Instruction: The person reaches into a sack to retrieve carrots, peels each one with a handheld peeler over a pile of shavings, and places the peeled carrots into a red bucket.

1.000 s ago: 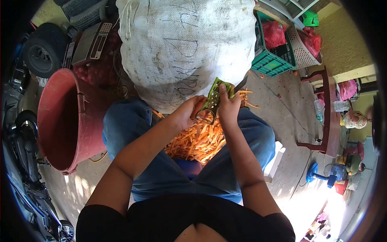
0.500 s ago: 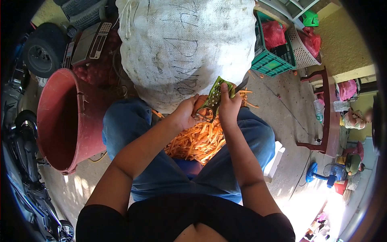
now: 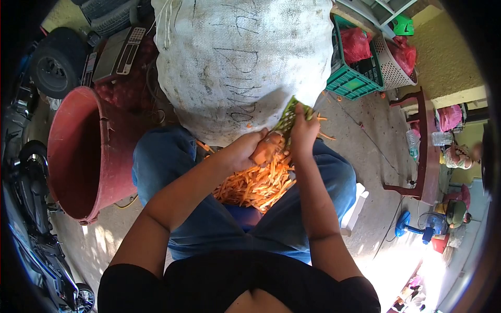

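My left hand (image 3: 244,150) is closed around a peeled-looking orange carrot (image 3: 261,155) above a heap of carrot strips (image 3: 253,185) between my knees. In my right hand (image 3: 305,131) is a green vegetable peeler (image 3: 286,118) with a hole-punched body, my thumb pressed along it. The peeler's lower end is blurred beside the carrot, and whether it touches cannot be made out. Under the strips, part of a blue container (image 3: 245,216) shows. A large white woven sack (image 3: 242,68) with dark handwriting bulges just beyond both hands.
A red tub (image 3: 112,156) lies tipped on the left, near a scale (image 3: 117,55) and a tyre (image 3: 57,65). On the right stand a green crate (image 3: 355,81), a white basket (image 3: 389,68), a wooden bench (image 3: 429,146) and a blue fan (image 3: 404,223). Stray strips lie beside the sack.
My right hand and the peeler have shifted slightly up and right, away from the left hand. More of the carrot is now uncovered, and the peeler looks blurred by motion.
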Demonstrator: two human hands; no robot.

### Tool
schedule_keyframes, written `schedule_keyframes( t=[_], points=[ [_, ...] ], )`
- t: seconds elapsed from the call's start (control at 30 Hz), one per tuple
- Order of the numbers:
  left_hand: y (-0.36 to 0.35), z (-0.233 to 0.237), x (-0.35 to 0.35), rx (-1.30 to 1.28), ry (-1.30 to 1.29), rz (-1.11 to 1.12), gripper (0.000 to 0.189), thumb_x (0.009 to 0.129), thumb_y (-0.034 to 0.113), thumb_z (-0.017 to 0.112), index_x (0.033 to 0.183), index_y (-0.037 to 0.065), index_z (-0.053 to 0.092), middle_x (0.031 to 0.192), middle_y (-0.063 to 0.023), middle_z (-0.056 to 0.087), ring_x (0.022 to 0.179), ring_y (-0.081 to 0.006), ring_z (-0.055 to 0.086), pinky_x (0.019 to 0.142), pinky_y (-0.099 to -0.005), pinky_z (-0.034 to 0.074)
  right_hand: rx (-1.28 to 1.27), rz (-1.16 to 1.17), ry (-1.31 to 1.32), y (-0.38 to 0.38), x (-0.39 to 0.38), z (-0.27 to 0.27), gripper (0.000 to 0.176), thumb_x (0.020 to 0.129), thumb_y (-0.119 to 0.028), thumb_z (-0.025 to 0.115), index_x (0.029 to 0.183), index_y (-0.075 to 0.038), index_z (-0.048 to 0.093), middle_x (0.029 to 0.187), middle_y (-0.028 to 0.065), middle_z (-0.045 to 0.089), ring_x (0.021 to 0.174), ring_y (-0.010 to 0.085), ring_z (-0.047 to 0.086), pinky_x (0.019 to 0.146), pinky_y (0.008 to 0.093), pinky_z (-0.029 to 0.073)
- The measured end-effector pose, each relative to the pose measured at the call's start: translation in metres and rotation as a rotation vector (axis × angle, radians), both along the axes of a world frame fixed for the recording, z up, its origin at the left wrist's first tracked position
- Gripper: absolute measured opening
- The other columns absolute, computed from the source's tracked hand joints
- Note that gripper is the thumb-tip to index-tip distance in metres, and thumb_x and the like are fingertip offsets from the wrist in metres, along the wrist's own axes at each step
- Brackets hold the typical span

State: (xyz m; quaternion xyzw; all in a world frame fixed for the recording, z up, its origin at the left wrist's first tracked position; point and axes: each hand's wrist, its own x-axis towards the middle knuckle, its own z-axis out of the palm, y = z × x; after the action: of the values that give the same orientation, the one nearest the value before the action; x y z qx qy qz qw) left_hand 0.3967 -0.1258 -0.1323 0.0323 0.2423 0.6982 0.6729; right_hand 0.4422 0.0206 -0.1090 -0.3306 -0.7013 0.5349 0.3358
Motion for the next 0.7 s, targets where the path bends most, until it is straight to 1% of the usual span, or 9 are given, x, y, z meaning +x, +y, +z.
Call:
schedule_keyframes(
  t=[0.1,0.13,0.2,0.33,0.4,0.47,0.53,0.6,0.7],
  points=[
    [-0.005,0.040,0.005,-0.149,0.113,-0.194,0.034,0.090,0.031,0.028,0.101,0.004,0.045,0.085,-0.0086,0.053,0.070,-0.0162,0.051,0.052,-0.0280,0.042,-0.219,-0.111,-0.055,0.041,-0.002,-0.013,0.022,0.081,-0.019,0.053,0.074,0.002,0.054,0.057,0.0033,0.051,0.045,0.0089,0.041,0.041,0.0260,0.033],
    [-0.004,0.047,0.007,-0.149,0.116,-0.201,0.034,0.090,0.031,0.028,0.101,0.004,0.045,0.085,-0.0086,0.053,0.070,-0.0162,0.051,0.052,-0.0280,0.042,-0.322,-0.164,0.048,0.051,-0.002,-0.013,0.021,0.080,-0.017,0.052,0.076,0.003,0.054,0.062,0.0055,0.053,0.049,0.0115,0.047,0.044,0.0264,0.038],
    [0.000,0.053,0.012,-0.238,0.108,-0.018,0.035,0.088,0.034,0.031,0.100,0.005,0.046,0.080,-0.0081,0.051,0.067,-0.0151,0.049,0.048,-0.0271,0.040,-0.418,-0.219,0.150,0.056,0.000,-0.011,0.020,0.080,-0.015,0.052,0.079,0.004,0.054,0.068,0.0078,0.055,0.053,0.0141,0.052,0.046,0.0268,0.043],
    [0.004,0.014,0.003,-0.189,0.086,0.024,0.036,0.087,0.037,0.034,0.099,0.006,0.046,0.081,-0.0081,0.052,0.069,-0.0155,0.049,0.049,-0.0272,0.039,-0.456,-0.148,0.238,0.030,-0.001,0.004,0.020,0.080,-0.015,0.053,0.079,0.005,0.053,0.070,0.0082,0.055,0.056,0.0139,0.053,0.050,0.0264,0.044],
    [0.005,0.004,-0.001,-0.062,-0.080,-0.006,0.035,0.087,0.037,0.033,0.099,0.006,0.046,0.085,-0.0080,0.053,0.070,-0.0160,0.051,0.050,-0.0280,0.039,-0.437,-0.042,0.179,0.010,0.000,0.008,0.021,0.081,-0.018,0.053,0.081,0.003,0.053,0.070,0.0062,0.054,0.057,0.0117,0.051,0.051,0.0254,0.043],
    [0.004,0.005,0.000,-0.051,-0.091,0.037,0.035,0.088,0.036,0.032,0.098,0.006,0.047,0.087,-0.0080,0.054,0.070,-0.0162,0.051,0.051,-0.0280,0.040,-0.364,0.083,0.150,-0.012,0.003,0.018,0.024,0.082,-0.023,0.053,0.077,0.000,0.054,0.061,0.0018,0.051,0.052,0.0083,0.043,0.047,0.0225,0.035],
    [0.005,0.013,0.002,-0.041,-0.103,0.086,0.035,0.088,0.036,0.031,0.097,0.006,0.047,0.088,-0.0080,0.054,0.069,-0.0164,0.052,0.051,-0.0280,0.040,-0.201,0.172,0.133,-0.023,0.005,0.016,0.023,0.082,-0.021,0.052,0.078,0.001,0.053,0.061,0.0021,0.051,0.053,0.0091,0.043,0.049,0.0233,0.035],
    [0.013,0.025,0.007,-0.319,-0.212,0.258,0.036,0.089,0.035,0.028,0.097,0.005,0.047,0.088,-0.0069,0.054,0.068,-0.0166,0.052,0.053,-0.0283,0.042,-0.099,0.201,0.148,-0.029,0.005,0.013,0.022,0.083,-0.020,0.051,0.079,0.002,0.053,0.061,0.0036,0.052,0.054,0.0099,0.044,0.050,0.0241,0.036],
    [0.013,0.030,0.009,-0.302,-0.202,0.229,0.037,0.089,0.034,0.026,0.097,0.004,0.047,0.088,-0.0068,0.055,0.069,-0.0169,0.054,0.054,-0.0284,0.044,0.029,0.181,0.079,-0.031,0.009,0.018,0.023,0.083,-0.020,0.050,0.078,0.002,0.053,0.059,0.0065,0.051,0.053,0.0118,0.045,0.050,0.0268,0.037]
  ],
)
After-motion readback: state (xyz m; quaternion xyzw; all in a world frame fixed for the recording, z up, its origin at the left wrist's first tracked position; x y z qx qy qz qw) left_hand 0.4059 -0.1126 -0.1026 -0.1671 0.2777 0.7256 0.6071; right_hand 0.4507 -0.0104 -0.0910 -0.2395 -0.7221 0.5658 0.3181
